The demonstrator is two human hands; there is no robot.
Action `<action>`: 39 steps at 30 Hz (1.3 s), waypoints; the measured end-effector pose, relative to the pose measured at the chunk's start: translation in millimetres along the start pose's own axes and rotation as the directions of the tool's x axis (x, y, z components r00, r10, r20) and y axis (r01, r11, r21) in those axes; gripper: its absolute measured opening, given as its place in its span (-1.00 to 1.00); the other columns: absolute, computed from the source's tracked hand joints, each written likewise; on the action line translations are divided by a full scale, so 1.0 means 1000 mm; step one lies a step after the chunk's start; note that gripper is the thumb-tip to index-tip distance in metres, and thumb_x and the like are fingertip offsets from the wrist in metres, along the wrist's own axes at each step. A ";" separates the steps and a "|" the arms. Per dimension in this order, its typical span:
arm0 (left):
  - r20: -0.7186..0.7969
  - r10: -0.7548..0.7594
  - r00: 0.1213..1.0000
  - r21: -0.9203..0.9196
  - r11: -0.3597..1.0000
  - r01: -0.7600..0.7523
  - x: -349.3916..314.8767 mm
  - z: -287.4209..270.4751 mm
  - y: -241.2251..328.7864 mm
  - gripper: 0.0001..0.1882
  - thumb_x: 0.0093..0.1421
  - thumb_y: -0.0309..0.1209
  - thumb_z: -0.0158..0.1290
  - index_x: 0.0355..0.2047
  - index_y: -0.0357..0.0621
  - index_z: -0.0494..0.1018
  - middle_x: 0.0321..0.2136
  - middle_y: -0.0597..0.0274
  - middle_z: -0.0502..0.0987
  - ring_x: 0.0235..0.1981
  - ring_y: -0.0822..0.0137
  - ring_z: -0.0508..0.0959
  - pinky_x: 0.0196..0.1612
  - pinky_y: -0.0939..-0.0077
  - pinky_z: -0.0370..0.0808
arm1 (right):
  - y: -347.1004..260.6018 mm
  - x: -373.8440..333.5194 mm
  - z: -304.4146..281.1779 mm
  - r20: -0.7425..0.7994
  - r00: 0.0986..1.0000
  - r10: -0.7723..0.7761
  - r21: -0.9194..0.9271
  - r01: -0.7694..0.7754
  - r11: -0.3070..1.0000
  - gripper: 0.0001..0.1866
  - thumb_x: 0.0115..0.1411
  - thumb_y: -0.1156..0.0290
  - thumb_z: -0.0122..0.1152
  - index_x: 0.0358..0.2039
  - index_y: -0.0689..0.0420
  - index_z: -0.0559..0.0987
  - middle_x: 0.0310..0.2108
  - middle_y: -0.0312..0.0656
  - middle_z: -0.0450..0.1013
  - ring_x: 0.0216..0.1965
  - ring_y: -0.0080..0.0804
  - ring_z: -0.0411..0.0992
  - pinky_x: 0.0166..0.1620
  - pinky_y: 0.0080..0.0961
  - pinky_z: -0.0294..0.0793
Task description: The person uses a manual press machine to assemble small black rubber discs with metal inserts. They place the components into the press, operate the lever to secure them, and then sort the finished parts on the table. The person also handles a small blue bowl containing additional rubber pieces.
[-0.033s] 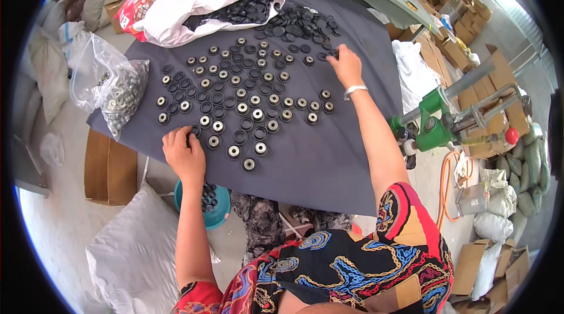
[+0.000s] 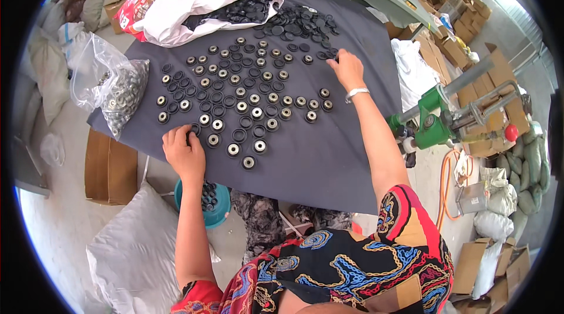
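Observation:
Near the table's front left edge my left hand (image 2: 184, 148) rests with curled fingers, closed on a black ring (image 2: 195, 129). Farther off, my right hand (image 2: 348, 69) reaches to the back right, its thumb and fingers closed at a black round cap (image 2: 333, 53) partly hidden by the fingertips. Another black cap (image 2: 304, 47) lies to its left. Between my hands spread many black rings (image 2: 239, 135), some bare. Others hold a silvery bearing (image 2: 259, 146) in the middle. A heap of black caps (image 2: 305, 23) lies beyond them.
A white and red sack (image 2: 170, 17) of black parts lies open at the back. At left stands a clear bag (image 2: 124, 93) of metal parts. A teal basin (image 2: 217, 214) with rings sits below the front edge. A green clamp-like machine (image 2: 432, 119) stands at right.
My right fingers have drawn slightly down and inward, and black caps show more plainly beside them. My left hand stays where it was.

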State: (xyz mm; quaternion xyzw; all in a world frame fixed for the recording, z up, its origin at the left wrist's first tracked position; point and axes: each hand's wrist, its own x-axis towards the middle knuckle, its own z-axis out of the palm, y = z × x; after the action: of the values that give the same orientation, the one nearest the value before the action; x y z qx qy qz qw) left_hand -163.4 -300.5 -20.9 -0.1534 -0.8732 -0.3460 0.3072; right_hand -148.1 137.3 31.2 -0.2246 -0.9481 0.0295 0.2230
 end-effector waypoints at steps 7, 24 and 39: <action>0.040 0.022 0.999 0.069 0.997 -0.024 0.003 0.003 0.000 -0.85 0.04 -0.53 0.06 -0.34 -0.16 0.53 -0.33 0.19 0.54 -0.20 0.10 0.46 -0.11 0.22 0.38 | 0.024 -0.052 0.002 0.236 0.972 0.002 -0.186 0.043 0.982 -0.74 0.21 0.28 0.05 -0.35 0.21 0.60 -0.39 0.06 0.56 -0.29 0.04 0.54 -0.21 -0.08 0.52; 0.036 -0.005 0.999 0.082 0.997 0.002 0.001 0.004 -0.002 -0.85 0.05 -0.51 0.06 -0.34 -0.15 0.55 -0.31 0.20 0.55 -0.17 0.11 0.47 -0.08 0.20 0.37 | 0.008 -0.071 -0.030 0.242 0.967 -0.082 0.438 -0.034 0.898 -0.64 0.04 0.35 0.28 -0.14 0.24 0.59 -0.23 0.00 0.47 -0.17 -0.09 0.47 -0.06 -0.28 0.44; -0.005 0.031 1.000 0.052 0.998 -0.031 0.002 0.001 0.000 -0.86 0.05 -0.55 0.05 -0.36 -0.18 0.55 -0.37 0.18 0.55 -0.23 0.10 0.47 -0.15 0.24 0.41 | -0.011 -0.059 -0.013 0.267 0.956 -0.120 0.283 0.041 0.958 -0.63 -0.04 0.41 0.38 -0.19 0.26 0.61 -0.23 0.00 0.48 -0.15 -0.08 0.47 -0.06 -0.29 0.44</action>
State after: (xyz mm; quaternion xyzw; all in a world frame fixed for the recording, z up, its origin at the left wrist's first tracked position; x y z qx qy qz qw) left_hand -165.0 -300.0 -20.2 -0.1576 -0.8785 -0.3187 0.3190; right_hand -99.4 101.2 20.6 -0.1457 -0.9653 0.1831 0.1161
